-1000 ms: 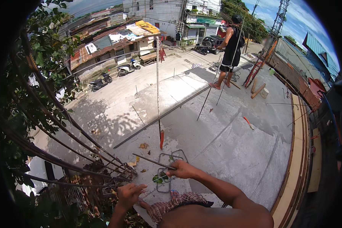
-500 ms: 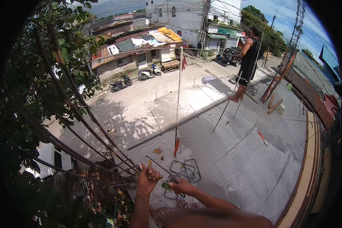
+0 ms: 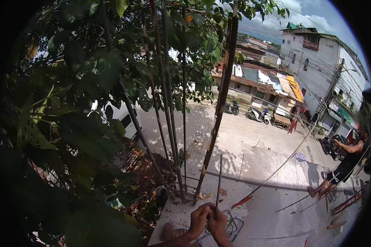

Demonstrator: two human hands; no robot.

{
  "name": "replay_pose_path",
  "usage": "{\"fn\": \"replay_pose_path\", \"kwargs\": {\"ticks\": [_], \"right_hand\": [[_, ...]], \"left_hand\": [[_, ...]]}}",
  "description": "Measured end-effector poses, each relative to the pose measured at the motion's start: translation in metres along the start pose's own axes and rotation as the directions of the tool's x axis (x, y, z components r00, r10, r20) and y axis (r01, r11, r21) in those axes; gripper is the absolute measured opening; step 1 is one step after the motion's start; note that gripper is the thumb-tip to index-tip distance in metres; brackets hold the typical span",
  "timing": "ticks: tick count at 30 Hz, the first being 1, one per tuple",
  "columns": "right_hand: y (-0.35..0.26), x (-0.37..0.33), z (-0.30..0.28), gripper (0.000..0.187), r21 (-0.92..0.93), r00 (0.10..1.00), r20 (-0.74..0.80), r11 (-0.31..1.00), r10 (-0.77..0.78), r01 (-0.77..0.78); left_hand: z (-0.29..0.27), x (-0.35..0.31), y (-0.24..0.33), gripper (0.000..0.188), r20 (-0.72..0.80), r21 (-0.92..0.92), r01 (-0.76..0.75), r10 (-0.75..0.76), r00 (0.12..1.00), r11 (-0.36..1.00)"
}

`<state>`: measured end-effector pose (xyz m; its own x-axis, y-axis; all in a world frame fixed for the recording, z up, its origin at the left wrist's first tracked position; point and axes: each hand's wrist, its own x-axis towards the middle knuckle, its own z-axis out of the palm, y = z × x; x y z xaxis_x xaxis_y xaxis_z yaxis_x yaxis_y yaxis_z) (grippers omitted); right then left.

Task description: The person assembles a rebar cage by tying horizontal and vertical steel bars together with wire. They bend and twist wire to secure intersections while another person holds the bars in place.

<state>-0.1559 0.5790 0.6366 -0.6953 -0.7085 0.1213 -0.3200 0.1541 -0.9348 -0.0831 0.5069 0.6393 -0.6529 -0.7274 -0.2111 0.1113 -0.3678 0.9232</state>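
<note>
Low in the view my two hands are close together, touching or nearly so. My right hand [image 3: 217,224] is closed around a dark thin metal rod [image 3: 219,179], which points upward from the fist. Fingers pressed together, my left hand [image 3: 198,221] pinches what looks like a thin wire [image 3: 203,198]; its lower part is hidden in the fingers. Just beyond the hands, several upright steel reinforcing bars [image 3: 169,119] rise from the slab's corner. Bent rectangular steel stirrups [image 3: 237,225] lie on the concrete slab [image 3: 268,210] beside my right hand.
Leafy branches [image 3: 82,136] crowd the left side. The slab's edge drops toward a street with parked motorbikes [image 3: 257,115] and a white vehicle [image 3: 127,119]. A slanting bar with a red end [image 3: 243,201] crosses ahead. Another person [image 3: 346,164] stands at the right.
My view has swung left, bringing the upright bars to the middle. My hands have come together, and the rod in my right hand now points upward.
</note>
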Motion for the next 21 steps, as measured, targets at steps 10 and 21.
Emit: {"fn": "replay_pose_path", "kwargs": {"ticks": [10, 21], "right_hand": [[-0.046, 0.015, 0.002, 0.034, 0.426, 0.984, -0.165, 0.894, -0.073, 0.138], [-0.179, 0.067, 0.043, 0.033, 0.705, 0.951, -0.309, 0.664, -0.027, 0.248]], "left_hand": [[-0.149, 0.188, 0.363, 0.031, -0.113, 0.48, -0.421, 0.53, 0.84, 0.77], [-0.154, 0.16, 0.466, 0.032, 0.576, 0.775, -0.606, 0.195, 0.794, 0.178]]}}
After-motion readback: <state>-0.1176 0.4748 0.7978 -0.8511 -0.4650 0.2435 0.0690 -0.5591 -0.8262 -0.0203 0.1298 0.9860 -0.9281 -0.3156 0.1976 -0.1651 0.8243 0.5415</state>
